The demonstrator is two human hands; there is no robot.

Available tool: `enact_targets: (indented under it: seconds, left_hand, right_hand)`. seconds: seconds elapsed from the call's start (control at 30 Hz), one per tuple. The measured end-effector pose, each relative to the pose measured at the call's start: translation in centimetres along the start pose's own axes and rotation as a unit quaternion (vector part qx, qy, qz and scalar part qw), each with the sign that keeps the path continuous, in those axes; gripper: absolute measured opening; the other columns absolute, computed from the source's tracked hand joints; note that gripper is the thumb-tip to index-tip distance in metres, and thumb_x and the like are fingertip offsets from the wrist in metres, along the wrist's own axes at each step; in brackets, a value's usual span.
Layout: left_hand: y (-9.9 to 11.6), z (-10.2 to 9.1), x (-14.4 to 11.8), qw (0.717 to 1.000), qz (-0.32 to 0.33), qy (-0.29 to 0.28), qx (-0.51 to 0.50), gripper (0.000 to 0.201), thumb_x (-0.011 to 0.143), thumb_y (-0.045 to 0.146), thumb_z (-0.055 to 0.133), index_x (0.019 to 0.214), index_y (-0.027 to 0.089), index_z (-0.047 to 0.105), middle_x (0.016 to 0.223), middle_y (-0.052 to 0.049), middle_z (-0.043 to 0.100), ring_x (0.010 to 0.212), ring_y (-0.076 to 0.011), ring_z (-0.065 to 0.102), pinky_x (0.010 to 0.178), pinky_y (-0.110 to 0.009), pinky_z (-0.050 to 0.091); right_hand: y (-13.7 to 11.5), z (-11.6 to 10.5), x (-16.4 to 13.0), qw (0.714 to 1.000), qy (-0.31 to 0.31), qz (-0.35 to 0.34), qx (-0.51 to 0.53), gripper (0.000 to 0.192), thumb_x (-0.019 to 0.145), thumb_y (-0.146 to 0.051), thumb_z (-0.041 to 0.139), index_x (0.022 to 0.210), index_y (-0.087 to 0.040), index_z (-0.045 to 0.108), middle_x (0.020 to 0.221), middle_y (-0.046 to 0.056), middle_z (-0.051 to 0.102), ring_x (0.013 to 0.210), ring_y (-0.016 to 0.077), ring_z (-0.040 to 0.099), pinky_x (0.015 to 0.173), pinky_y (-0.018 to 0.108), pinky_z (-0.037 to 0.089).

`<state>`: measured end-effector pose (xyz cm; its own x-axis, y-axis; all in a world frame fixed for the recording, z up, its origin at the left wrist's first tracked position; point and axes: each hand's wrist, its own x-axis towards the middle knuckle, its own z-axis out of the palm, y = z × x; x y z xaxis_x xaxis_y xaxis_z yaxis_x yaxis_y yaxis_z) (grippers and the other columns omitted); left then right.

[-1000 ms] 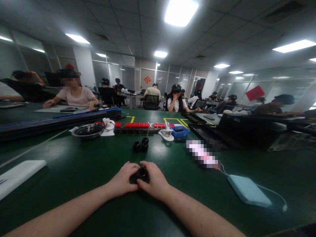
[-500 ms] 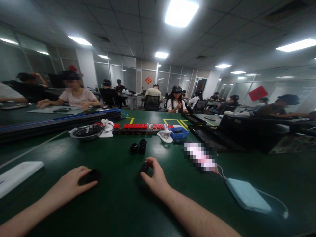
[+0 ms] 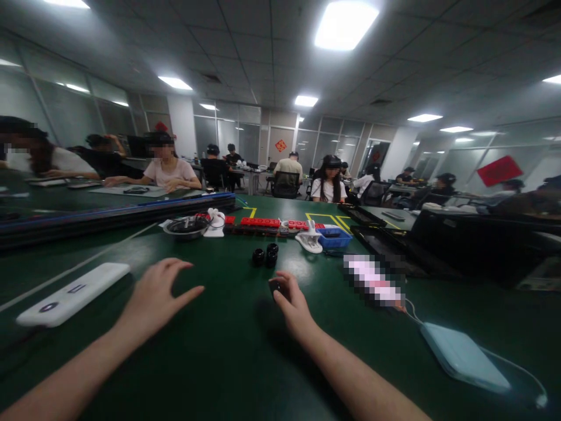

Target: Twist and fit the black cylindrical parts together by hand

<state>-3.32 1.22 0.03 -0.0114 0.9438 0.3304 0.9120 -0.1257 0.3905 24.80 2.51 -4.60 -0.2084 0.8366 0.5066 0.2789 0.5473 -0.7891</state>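
Since a second ago the hands have split apart: left hand point(image 3: 155, 292) now hovers spread and empty over the green table point(image 3: 228, 362), right hand point(image 3: 291, 301) pinches a small black round part point(image 3: 276, 287) at its fingertips. Three matching black parts point(image 3: 265, 255) sit just ahead of it; white slab point(image 3: 72, 292) lies off left, blue power bank point(image 3: 464, 356) off right. Best practice, I'd judge: keep the pinch low and set it down upright beside the cluster without knocking it.

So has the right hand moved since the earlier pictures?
Yes. The right hand, fingers around a small black part, has gone forward toward the pair of black parts standing on the green table, closing that gap.
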Motion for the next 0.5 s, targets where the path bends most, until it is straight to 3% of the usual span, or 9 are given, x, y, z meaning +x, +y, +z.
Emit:
enact_targets:
  seconds: [0.03,0.07,0.1,0.17,0.23,0.3,0.4,0.5]
  left_hand:
    - [2.0,0.7,-0.3,0.994,0.034,-0.065,-0.077,0.054,0.072,0.059,0.05,0.108,0.018,0.05,0.118,-0.009,0.046,0.109,-0.0312,0.041,0.09,-0.045,0.034]
    - [3.8,1.5,-0.6,0.971,0.063,-0.162,-0.165,0.049,0.073,0.056,0.051,0.105,0.019,0.052,0.115,-0.008,0.049,0.105,-0.0277,0.046,0.087,-0.04,0.038]
    - [5.4,2.4,-0.8,0.928,0.076,-0.265,-0.25,0.046,0.074,0.055,0.051,0.102,0.019,0.053,0.11,-0.007,0.052,0.099,-0.0248,0.05,0.083,-0.037,0.041]
    - [7.6,4.3,-1.2,0.828,0.063,-0.395,-0.394,0.045,0.073,0.054,0.054,0.097,0.017,0.054,0.094,-0.005,0.057,0.086,-0.0205,0.054,0.074,-0.032,0.043]
    - [8.5,5.9,-1.5,0.745,0.026,-0.447,-0.495,0.048,0.066,0.055,0.061,0.092,0.015,0.054,0.08,-0.002,0.057,0.074,-0.0167,0.054,0.065,-0.028,0.043]
    - [8.3,6.7,-1.7,0.698,-0.009,-0.461,-0.548,0.05,0.06,0.053,0.067,0.09,0.015,0.053,0.073,0.0,0.054,0.067,-0.0141,0.053,0.059,-0.025,0.041]
    - [7.6,6.5,-2.0,0.657,-0.035,-0.485,-0.576,0.05,0.056,0.047,0.071,0.091,0.017,0.052,0.073,0.001,0.052,0.065,-0.0134,0.052,0.055,-0.023,0.039]
    - [7.0,4.9,-2.0,0.633,-0.011,-0.539,-0.555,0.046,0.055,0.043,0.071,0.089,0.017,0.054,0.076,0.001,0.054,0.07,-0.0153,0.053,0.059,-0.025,0.041]
  right_hand:
    - [-0.5,0.1,-0.2,1.0,-0.011,-0.012,0.004,0.032,0.083,-0.016,0.039,0.113,-0.021,0.034,0.104,0.007,0.057,0.096,0.0172,0.056,0.082,0.033,0.046]
    - [-1.1,0.3,-0.5,0.999,-0.025,-0.025,0.006,0.028,0.083,-0.018,0.039,0.111,-0.021,0.036,0.102,0.007,0.057,0.095,0.0171,0.056,0.081,0.032,0.047]
    - [-1.7,0.3,-0.7,0.998,-0.04,-0.039,0.003,0.026,0.082,-0.02,0.042,0.108,-0.02,0.039,0.1,0.006,0.058,0.092,0.0171,0.056,0.08,0.032,0.047]
    - [-2.5,0.4,-1.2,0.996,-0.067,-0.063,-0.013,0.025,0.077,-0.024,0.052,0.101,-0.02,0.048,0.094,0.005,0.058,0.086,0.0181,0.056,0.077,0.032,0.046]
    - [-3.0,0.3,-1.4,0.994,-0.075,-0.076,-0.035,0.025,0.072,-0.029,0.059,0.095,-0.019,0.055,0.09,0.005,0.057,0.085,0.0201,0.053,0.077,0.034,0.044]
    - [-3.2,0.3,-1.4,0.991,-0.076,-0.095,-0.058,0.028,0.071,-0.035,0.06,0.094,-0.019,0.058,0.088,0.006,0.056,0.086,0.0219,0.05,0.078,0.037,0.043]
    - [-3.8,0.5,-1.4,0.984,-0.103,-0.132,-0.067,0.031,0.077,-0.042,0.052,0.097,-0.019,0.056,0.086,0.006,0.056,0.083,0.0207,0.05,0.074,0.035,0.043]
    - [-4.7,0.9,-1.7,0.976,-0.141,-0.153,-0.059,0.033,0.079,-0.043,0.049,0.101,-0.019,0.053,0.088,0.006,0.057,0.081,0.0195,0.052,0.073,0.032,0.044]
